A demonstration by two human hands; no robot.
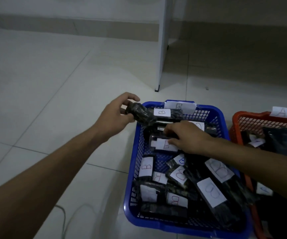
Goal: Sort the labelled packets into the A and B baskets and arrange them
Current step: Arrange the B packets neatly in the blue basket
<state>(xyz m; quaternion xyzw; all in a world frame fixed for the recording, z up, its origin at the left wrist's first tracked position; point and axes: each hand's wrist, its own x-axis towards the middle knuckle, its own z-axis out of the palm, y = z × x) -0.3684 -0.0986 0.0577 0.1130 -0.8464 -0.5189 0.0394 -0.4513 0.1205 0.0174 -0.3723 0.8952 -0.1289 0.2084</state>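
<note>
Above the far-left corner of the blue B basket point(134, 150), a B packet point(154, 114) is gripped by the left hand point(116, 114) while another point(163, 144) is pinched inside by the right hand point(185, 137); both are best laid flat, labels up, in rows.

A pale tiled floor point(53, 83) runs to a wall skirting point(70, 25), a white furniture leg point(162, 49) with a black foot point(157, 88) stands on it, and a thin white cable point(65, 219) loops at bottom left.
</note>
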